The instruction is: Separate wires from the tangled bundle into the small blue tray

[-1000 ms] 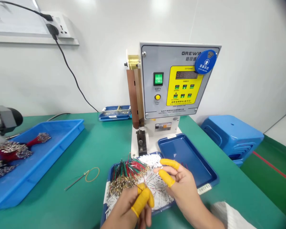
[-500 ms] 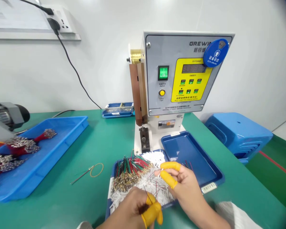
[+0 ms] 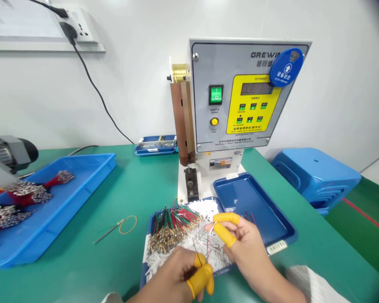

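My left hand (image 3: 185,275), with yellow finger cots, pinches thin dark and red wires (image 3: 207,248) over the front of a blue tray (image 3: 143,275). To its upper right, my right hand (image 3: 243,244), also in yellow cots, pinches a small white piece (image 3: 212,227) between thumb and finger. Under both hands the tray holds many white tubes (image 3: 158,263). A bundle of red, green and black wires with brass-coloured ends (image 3: 167,240) lies at its left side.
Behind the tray stands a grey crimping machine (image 3: 221,101). A second blue tray (image 3: 255,206) with a few wires is at right. A large blue bin (image 3: 82,181) with wire bundles, and a loose wire (image 3: 107,234), lie left. A blue stool (image 3: 318,168) stands beyond the table.
My left hand has shifted very slightly and the dark wire end in it has moved a little. My right hand keeps its pinch. The whole view has shifted slightly.
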Demonstrator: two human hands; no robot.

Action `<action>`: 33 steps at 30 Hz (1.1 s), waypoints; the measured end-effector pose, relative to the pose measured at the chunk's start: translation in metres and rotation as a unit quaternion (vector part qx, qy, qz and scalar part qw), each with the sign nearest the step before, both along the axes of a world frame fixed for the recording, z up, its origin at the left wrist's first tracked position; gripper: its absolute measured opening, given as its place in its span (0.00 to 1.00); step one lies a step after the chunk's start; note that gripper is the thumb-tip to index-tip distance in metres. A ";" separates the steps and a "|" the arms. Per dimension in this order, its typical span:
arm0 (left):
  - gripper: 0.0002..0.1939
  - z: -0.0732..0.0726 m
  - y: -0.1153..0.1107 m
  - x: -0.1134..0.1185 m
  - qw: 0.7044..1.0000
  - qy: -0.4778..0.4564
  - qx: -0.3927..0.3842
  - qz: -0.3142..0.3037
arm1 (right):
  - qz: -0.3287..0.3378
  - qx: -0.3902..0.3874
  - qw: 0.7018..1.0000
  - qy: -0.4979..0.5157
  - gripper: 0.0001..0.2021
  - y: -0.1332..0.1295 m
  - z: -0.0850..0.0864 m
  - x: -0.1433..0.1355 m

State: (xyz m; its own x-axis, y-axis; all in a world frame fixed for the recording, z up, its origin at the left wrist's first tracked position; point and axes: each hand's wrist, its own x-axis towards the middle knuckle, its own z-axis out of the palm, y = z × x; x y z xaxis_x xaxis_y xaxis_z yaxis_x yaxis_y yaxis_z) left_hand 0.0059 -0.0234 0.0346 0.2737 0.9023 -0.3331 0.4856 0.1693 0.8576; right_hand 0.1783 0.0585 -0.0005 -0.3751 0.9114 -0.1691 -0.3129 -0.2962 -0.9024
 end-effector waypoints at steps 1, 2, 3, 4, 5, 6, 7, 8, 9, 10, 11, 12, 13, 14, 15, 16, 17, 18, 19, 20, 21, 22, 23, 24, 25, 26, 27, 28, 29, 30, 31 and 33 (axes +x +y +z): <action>0.19 0.000 -0.001 0.000 1.000 -0.005 -0.001 0.003 | 0.002 -0.003 1.000 -0.003 0.22 0.000 -0.001 0.001; 0.18 -0.002 -0.001 0.000 1.000 -0.016 -0.002 0.007 | 0.001 -0.005 1.000 -0.006 0.22 0.000 -0.003 0.001; 0.17 -0.004 -0.001 0.000 0.999 -0.033 -0.004 0.009 | -0.004 -0.008 1.000 -0.007 0.22 -0.001 -0.004 0.002; 0.17 -0.007 0.000 0.000 0.999 -0.053 -0.007 0.010 | -0.009 -0.011 1.000 -0.007 0.22 -0.001 -0.006 0.002; 0.18 -0.011 0.001 -0.001 0.997 -0.073 -0.008 0.012 | -0.017 -0.014 1.000 -0.004 0.22 -0.001 -0.007 0.002; 0.20 -0.015 0.003 -0.001 0.996 -0.092 -0.011 0.009 | -0.022 -0.018 1.000 0.001 0.23 -0.001 -0.008 0.001; 0.22 -0.020 0.005 -0.002 0.995 -0.103 -0.010 0.007 | -0.025 -0.023 0.999 0.007 0.23 -0.002 -0.008 0.001; 0.25 -0.024 0.007 -0.003 0.994 -0.109 -0.006 0.004 | -0.025 -0.030 0.999 0.012 0.23 -0.002 -0.008 0.000; 0.27 -0.027 0.009 -0.004 0.994 -0.110 0.001 0.000 | -0.022 -0.035 0.999 0.016 0.24 -0.002 -0.007 0.000; 0.28 -0.029 0.011 -0.004 0.994 -0.108 0.011 -0.002 | -0.021 -0.039 0.999 0.018 0.24 -0.002 -0.006 -0.001; 0.29 -0.031 0.013 -0.005 0.994 -0.105 0.020 -0.006 | -0.021 -0.040 0.999 0.016 0.25 -0.002 -0.005 -0.001; 0.29 -0.032 0.014 -0.005 0.994 -0.104 0.029 -0.010 | -0.021 -0.040 0.999 0.012 0.25 -0.002 -0.004 -0.001; 0.30 -0.032 0.015 -0.005 0.994 -0.104 0.036 -0.016 | -0.022 -0.038 0.999 0.006 0.25 -0.002 -0.003 -0.001; 0.30 -0.032 0.015 -0.005 0.993 -0.105 0.041 -0.021 | -0.024 -0.036 0.999 0.001 0.25 -0.002 -0.002 -0.001; 0.30 -0.031 0.015 -0.005 0.993 -0.106 0.044 -0.021 | -0.025 -0.035 0.999 -0.002 0.25 -0.002 -0.001 -0.001; 0.30 -0.029 0.015 -0.005 0.993 -0.108 0.043 -0.017 | -0.025 -0.035 0.999 -0.003 0.24 -0.002 0.000 -0.001; 0.29 -0.027 0.014 -0.004 0.993 -0.110 0.038 -0.011 | -0.025 -0.036 0.999 -0.002 0.24 -0.002 0.001 -0.001; 0.29 -0.025 0.013 -0.003 0.993 -0.112 0.030 -0.005 | -0.024 -0.036 0.999 0.001 0.24 -0.003 0.002 0.000; 0.28 -0.022 0.012 -0.002 0.993 -0.113 0.020 0.000 | -0.020 -0.036 0.999 0.005 0.24 -0.003 0.002 0.000; 0.26 -0.018 0.010 -0.002 0.994 -0.112 0.009 0.004 | -0.015 -0.036 0.999 0.008 0.23 -0.004 0.003 0.001; 0.24 -0.014 0.009 -0.001 0.994 -0.108 -0.001 0.007 | -0.010 -0.037 0.999 0.011 0.23 -0.005 0.003 0.002; 0.22 -0.009 0.007 -0.001 0.995 -0.101 -0.010 0.013 | -0.006 -0.038 0.999 0.015 0.23 -0.005 0.003 0.003; 0.20 -0.005 0.006 0.000 0.995 -0.093 -0.018 0.020 | -0.002 -0.039 0.999 0.018 0.23 -0.006 0.003 0.004; 0.18 -0.001 0.004 0.000 0.996 -0.084 -0.026 0.030 | 0.000 -0.039 0.999 0.020 0.23 -0.007 0.003 0.005; 0.17 0.003 0.002 0.000 0.996 -0.076 -0.031 0.043 | 0.002 -0.037 0.999 0.020 0.23 -0.007 0.004 0.006; 0.15 0.005 0.001 0.001 0.996 -0.068 -0.034 0.056 | 0.004 -0.032 0.999 0.019 0.23 -0.007 0.004 0.006; 0.14 0.006 -0.001 0.001 0.995 -0.062 -0.035 0.065 | 0.007 -0.028 0.999 0.018 0.23 -0.008 0.005 0.007; 0.13 0.006 -0.002 0.002 0.995 -0.056 -0.035 0.070 | 0.009 -0.026 0.999 0.018 0.22 -0.008 0.006 0.007; 0.13 0.005 -0.003 0.002 0.996 -0.051 -0.033 0.071 | 0.009 -0.030 0.999 0.019 0.22 -0.007 0.007 0.008; 0.13 0.003 -0.005 0.002 0.996 -0.047 -0.032 0.068 | 0.008 -0.038 0.999 0.024 0.22 -0.007 0.009 0.008; 0.14 0.001 -0.006 0.001 0.997 -0.043 -0.031 0.063 | 0.006 -0.048 0.998 0.032 0.22 -0.006 0.010 0.008; 0.15 -0.005 -0.007 0.000 0.997 -0.032 -0.026 0.060 | 0.001 -0.067 0.997 0.047 0.21 -0.005 0.011 0.008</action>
State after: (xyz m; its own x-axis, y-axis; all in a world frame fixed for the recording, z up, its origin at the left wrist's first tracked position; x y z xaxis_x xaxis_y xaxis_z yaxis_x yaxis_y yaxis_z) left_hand 0.0055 -0.0305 0.0294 0.1865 0.9116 -0.3663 0.4038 0.2687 0.8745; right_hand 0.1864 0.0534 0.0102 -0.3961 0.8825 -0.2536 -0.3931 -0.4126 -0.8217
